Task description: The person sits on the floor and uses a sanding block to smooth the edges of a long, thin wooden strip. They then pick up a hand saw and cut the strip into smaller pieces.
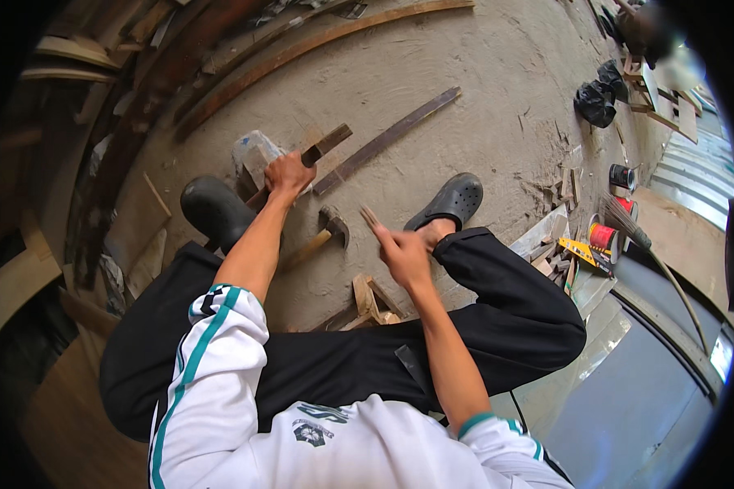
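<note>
My left hand is closed around a short dark wooden strip, which slants up to the right. Just beyond that hand, a block partly wrapped in whitish plastic sits on the floor, its near side hidden. My right hand is closed in front of my right shoe; a thin brown length juts from it, too blurred to name. Between the hands lies a hammer with a dark head and light wooden handle. Past it, a long dark wooden strip rests on the floor.
Small wood offcuts lie between my legs. To the right are a yellow handsaw, paint cans, a broom and black plastic bags. A long curved board lies at the far left, beside stacked timber.
</note>
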Demonstrator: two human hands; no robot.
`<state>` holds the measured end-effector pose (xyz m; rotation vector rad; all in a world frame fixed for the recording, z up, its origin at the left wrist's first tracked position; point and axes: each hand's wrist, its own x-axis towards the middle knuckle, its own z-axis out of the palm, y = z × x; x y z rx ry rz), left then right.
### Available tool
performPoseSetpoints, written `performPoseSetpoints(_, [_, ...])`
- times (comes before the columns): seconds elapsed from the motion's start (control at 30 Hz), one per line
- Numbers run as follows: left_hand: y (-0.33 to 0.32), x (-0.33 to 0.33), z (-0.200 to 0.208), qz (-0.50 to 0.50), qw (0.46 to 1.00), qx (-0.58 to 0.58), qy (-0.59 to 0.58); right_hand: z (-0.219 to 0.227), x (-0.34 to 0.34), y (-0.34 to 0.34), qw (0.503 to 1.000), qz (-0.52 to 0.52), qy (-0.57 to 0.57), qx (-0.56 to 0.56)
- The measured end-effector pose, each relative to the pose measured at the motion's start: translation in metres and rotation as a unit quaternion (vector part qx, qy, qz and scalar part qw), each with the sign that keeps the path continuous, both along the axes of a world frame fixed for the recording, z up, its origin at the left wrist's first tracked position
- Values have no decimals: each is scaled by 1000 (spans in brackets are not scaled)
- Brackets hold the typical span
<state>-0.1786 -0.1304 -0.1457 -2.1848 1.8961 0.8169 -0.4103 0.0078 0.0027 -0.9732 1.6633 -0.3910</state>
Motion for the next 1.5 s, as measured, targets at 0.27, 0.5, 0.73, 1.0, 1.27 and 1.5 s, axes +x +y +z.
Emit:
performPoseSetpoints(0.27, [-2,12,-2,12,1000,9,5,16,21,7,1000,8,17,-14])
performPoseSetpoints(0.5, [3,0,-2,-14,1000,-2,23,-39,36,-30,999,-14,3,-39])
performPoseSetpoints(0.73, [5,21,-2,7,999,3,40,23,-3,29,999,-7,-32,40])
performPoseSetpoints(1.0, [8,11,-8,7,999,-14,45,-53,33,-37,999,6,-48,-11])
performPoseSetpoints(1.27, [6,13,-3,9,999,0,35,3,4,36,1000,4,-7,-27])
performPoseSetpoints(1.5, [7,14,-6,14,999,17,37,-41,21,-6,997,-6,-78,-9])
